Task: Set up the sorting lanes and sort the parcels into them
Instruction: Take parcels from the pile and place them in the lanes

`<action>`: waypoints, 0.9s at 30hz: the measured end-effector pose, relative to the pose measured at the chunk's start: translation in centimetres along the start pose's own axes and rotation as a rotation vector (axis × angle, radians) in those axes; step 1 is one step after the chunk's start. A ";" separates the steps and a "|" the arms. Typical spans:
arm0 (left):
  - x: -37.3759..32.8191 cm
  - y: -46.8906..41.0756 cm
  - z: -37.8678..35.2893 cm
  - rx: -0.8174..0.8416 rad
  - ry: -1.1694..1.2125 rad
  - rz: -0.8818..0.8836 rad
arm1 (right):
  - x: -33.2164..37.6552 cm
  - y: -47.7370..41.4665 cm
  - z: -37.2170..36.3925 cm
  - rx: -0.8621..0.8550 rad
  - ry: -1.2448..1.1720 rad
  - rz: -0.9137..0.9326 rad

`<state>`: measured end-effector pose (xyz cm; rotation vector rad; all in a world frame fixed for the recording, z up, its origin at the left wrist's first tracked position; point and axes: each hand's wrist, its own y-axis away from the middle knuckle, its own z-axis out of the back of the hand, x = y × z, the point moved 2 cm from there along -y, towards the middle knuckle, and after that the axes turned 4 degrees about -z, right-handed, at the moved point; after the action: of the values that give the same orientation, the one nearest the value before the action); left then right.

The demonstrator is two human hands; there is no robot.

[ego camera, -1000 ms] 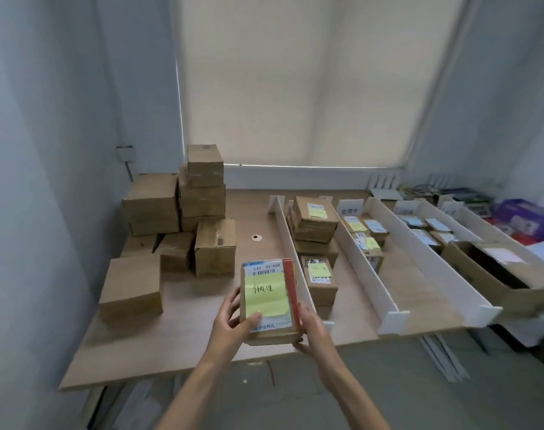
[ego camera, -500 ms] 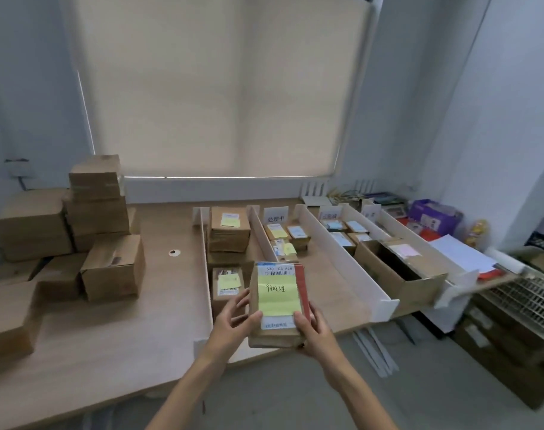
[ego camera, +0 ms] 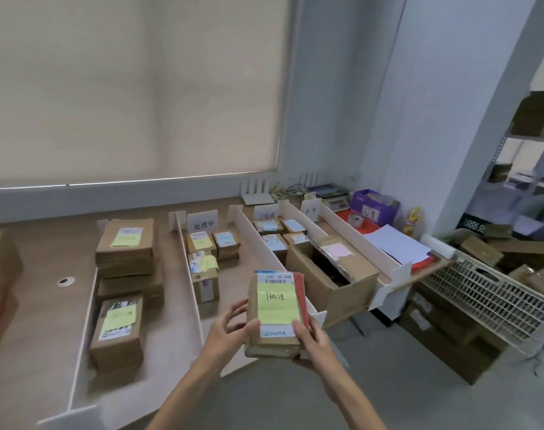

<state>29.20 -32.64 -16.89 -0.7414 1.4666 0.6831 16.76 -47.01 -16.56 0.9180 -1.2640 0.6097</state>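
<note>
I hold a flat cardboard parcel (ego camera: pixel 276 311) with a yellow sticky note and a white barcode label, above the table's front edge. My left hand (ego camera: pixel 230 327) grips its left side and my right hand (ego camera: pixel 314 336) grips its lower right corner. White dividers (ego camera: pixel 188 265) split the wooden table (ego camera: pixel 47 243) into lanes. The left lane holds stacked parcels (ego camera: pixel 124 246) and another parcel (ego camera: pixel 117 330) nearer me. The middle lane holds small parcels (ego camera: pixel 202 243) behind a white sign (ego camera: pixel 204 223). Further right lanes hold small parcels (ego camera: pixel 275 234) and an open carton (ego camera: pixel 335 274).
Papers (ego camera: pixel 394 243), a purple box (ego camera: pixel 373 207) and a scale (ego camera: pixel 335 200) sit at the table's right end. A white lattice crate (ego camera: pixel 488 293) and cardboard boxes (ego camera: pixel 444 336) stand on the floor to the right. A shelf (ego camera: pixel 534 119) is at the far right.
My view has swung to the right; the box pile at the left has left the frame. The parcel stays in both hands and now hangs over the middle lanes' front end.
</note>
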 end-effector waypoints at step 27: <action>3.5 -3.8 10.6 -0.640 -0.020 0.089 | 0.9 -17.2 -13.1 0.548 -0.020 -0.344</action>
<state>38.67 -26.71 -20.62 -1.1520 1.2674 1.2521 38.00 -44.97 -20.36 1.5607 -0.9325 0.6832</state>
